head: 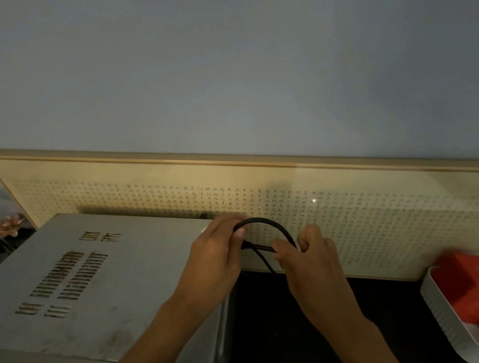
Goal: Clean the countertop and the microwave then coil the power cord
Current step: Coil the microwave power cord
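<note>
A grey microwave with vent slots on its top fills the lower left. The black power cord arches in a loop above its right rear corner. My left hand pinches the left end of the loop over the microwave's right edge. My right hand grips the loop's right side and a lower strand that runs between both hands. One strand drops down from the hands toward the dark countertop to the right of the microwave. The plug is hidden.
A long framed panel of small written characters leans on the wall behind. A white tray holding a red box sits at the right. Pink artificial flowers stand at the far left.
</note>
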`<state>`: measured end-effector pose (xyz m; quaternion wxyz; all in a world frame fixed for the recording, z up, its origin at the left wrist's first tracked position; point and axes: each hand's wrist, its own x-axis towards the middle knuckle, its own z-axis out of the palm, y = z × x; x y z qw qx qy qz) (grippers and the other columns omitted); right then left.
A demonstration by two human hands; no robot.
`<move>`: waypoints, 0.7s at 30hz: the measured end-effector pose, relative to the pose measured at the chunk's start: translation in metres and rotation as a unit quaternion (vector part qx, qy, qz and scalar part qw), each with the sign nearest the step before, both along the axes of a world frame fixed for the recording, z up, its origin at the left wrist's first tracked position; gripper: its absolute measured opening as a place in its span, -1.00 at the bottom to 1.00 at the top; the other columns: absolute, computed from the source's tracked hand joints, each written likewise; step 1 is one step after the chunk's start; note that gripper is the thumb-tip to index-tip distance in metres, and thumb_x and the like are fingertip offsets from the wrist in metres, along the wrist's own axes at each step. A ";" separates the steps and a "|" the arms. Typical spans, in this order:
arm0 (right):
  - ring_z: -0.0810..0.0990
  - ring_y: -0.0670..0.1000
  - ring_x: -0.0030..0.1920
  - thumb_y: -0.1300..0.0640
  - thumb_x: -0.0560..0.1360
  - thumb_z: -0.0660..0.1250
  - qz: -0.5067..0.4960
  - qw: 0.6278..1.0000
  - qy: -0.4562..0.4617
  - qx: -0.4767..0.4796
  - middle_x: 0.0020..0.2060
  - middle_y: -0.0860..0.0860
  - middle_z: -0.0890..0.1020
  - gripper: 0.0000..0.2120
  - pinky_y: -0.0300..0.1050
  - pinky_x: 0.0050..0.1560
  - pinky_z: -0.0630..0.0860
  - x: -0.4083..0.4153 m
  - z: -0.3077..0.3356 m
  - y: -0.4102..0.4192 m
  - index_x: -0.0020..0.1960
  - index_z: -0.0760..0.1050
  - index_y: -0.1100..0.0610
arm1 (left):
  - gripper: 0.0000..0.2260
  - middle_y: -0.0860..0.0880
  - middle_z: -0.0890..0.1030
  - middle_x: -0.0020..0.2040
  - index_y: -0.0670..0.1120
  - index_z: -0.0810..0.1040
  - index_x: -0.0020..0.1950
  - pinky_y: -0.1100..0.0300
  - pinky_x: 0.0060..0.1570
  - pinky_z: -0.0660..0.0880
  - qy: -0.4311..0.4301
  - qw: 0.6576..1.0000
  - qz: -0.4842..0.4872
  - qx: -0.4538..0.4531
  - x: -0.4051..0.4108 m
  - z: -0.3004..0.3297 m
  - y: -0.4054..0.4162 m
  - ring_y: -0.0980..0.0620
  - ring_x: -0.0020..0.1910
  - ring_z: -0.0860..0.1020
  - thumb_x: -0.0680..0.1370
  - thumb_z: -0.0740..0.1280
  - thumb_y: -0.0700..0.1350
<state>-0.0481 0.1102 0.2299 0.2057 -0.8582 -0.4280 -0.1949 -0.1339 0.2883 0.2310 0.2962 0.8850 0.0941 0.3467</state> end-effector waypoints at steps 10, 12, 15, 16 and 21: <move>0.38 -0.13 -0.11 -0.03 0.62 0.20 0.090 0.965 0.074 0.235 -0.10 -0.09 0.29 -0.81 -0.45 -0.16 0.34 0.013 -0.019 -0.014 0.07 0.53 0.05 | -0.79 0.31 0.65 -0.15 0.11 0.55 0.04 0.25 -0.11 0.63 0.042 0.994 -0.006 -0.104 -0.001 -0.008 0.026 0.21 -0.12 0.64 0.71 0.12 -0.01; 0.39 -0.14 -0.05 -0.03 0.60 0.23 0.053 0.952 0.098 0.285 -0.08 -0.10 0.30 -0.81 -0.45 -0.10 0.35 0.019 -0.014 -0.013 0.10 0.56 0.01 | -0.77 0.16 0.64 -0.14 0.14 0.53 0.01 0.01 -0.05 0.64 0.052 0.993 -0.062 -0.089 -0.006 -0.012 0.028 0.08 -0.10 0.65 0.72 0.10 0.06; 0.46 -0.15 -0.08 -0.12 0.61 0.25 0.010 0.943 0.163 0.289 -0.13 -0.15 0.42 -0.83 -0.43 -0.13 0.36 0.030 0.006 -0.013 0.14 0.56 -0.18 | -0.81 0.24 0.59 -0.09 0.25 0.50 0.02 0.27 -0.05 0.53 0.057 0.985 -0.162 -0.019 -0.011 -0.008 0.020 0.15 -0.06 0.61 0.72 0.13 0.06; 0.50 -0.14 -0.10 -0.12 0.61 0.26 0.020 0.945 0.184 0.268 -0.17 -0.18 0.48 -0.86 -0.40 -0.16 0.38 0.034 0.013 -0.013 0.12 0.56 -0.22 | -0.82 0.29 0.57 -0.05 0.25 0.52 0.06 0.36 -0.04 0.47 0.059 0.980 -0.189 0.014 -0.011 -0.004 0.016 0.21 -0.04 0.59 0.72 0.14 0.05; 0.53 -0.08 -0.20 -0.02 0.57 0.34 0.120 0.949 0.258 0.133 -0.26 -0.08 0.57 -0.89 -0.10 -0.20 0.46 0.046 0.026 -0.005 0.00 0.65 -0.13 | -0.72 -0.02 0.50 0.31 0.06 0.66 0.16 0.13 0.22 0.39 -0.016 0.959 -0.158 0.233 -0.002 0.009 -0.004 -0.01 0.29 0.43 0.71 0.19 0.12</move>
